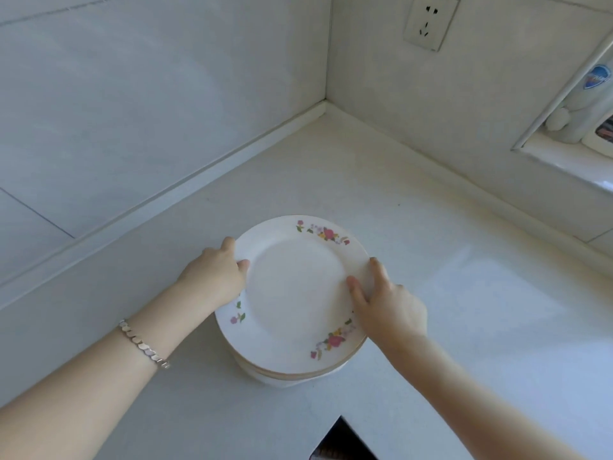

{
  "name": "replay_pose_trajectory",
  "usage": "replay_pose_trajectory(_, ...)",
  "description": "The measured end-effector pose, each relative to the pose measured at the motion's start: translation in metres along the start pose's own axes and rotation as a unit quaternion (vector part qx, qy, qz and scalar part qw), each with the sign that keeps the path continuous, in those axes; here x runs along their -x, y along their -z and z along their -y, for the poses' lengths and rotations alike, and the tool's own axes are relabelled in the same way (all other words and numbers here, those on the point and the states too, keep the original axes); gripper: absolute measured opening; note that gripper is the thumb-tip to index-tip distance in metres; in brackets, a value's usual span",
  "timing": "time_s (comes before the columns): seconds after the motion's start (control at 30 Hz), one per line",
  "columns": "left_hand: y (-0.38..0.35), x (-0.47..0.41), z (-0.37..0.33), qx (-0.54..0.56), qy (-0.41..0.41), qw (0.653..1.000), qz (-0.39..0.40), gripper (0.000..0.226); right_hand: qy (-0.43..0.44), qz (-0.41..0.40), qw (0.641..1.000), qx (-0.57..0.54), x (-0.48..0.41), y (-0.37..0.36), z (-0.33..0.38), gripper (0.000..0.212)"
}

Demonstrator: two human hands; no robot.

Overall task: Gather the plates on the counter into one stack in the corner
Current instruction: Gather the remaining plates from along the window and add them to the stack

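Left hand (217, 275): clasped on the left rim of the top plate (292, 293), thumb over the edge; a silver bracelet (144, 345) on the wrist
Right hand (386, 302): gripping the right rim of the same plate — thumb on top, fingers along the edge
Stack of plates (285, 373): white with flowered rims, gold edges showing beneath; standing on the counter (464, 293)
Corner (326, 104): well apart from the stack — bare counter between
Wall: socket (429, 23) above the corner's right side

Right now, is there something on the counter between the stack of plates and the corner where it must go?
Nothing visible. Both hands, left and right, hold the plate stack at its rims, and the counter up to the corner is bare.
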State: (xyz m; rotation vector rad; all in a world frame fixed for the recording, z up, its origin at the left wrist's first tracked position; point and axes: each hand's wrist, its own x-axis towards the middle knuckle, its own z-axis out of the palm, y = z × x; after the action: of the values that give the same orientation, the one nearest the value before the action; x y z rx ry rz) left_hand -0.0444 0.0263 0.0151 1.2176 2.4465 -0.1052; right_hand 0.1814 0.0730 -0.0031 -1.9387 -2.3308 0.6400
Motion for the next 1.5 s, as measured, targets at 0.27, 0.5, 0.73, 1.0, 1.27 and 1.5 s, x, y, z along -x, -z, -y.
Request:
replay_pose_trajectory(0.27,-0.041,0.004,0.036,0.336,0.06,0.94,-0.023,0.06,-0.074,0.153,0.789,-0.59,0.0,-0.04,-0.02,0.094)
replay_pose_trajectory(0.5,-0.057,0.007,0.04,0.74,0.122,0.638,0.174,0.066,-0.057,0.184,0.696,-0.692,-0.006,-0.051,-0.018,0.073)
replay_pose_trajectory(0.73,-0.06,0.001,0.039,0.747,0.095,0.624,0.209,0.067,-0.063,0.177,0.676,-0.713,-0.003,-0.047,-0.01,0.055)
replay_pose_trajectory(1.0,-0.064,-0.004,0.04,0.712,0.092,0.668,0.195,0.063,-0.094,0.16,0.678,-0.711,0.002,-0.045,-0.01,0.057)
replay_pose_trajectory(1.27,-0.04,-0.025,0.032,0.644,0.025,0.754,0.127,0.053,-0.29,0.092,0.616,-0.727,0.033,-0.074,0.014,0.046)
replay_pose_trajectory(1.5,-0.022,-0.03,0.032,0.56,0.038,0.814,0.148,0.058,-0.232,0.139,0.687,-0.674,0.034,-0.055,0.002,0.062)
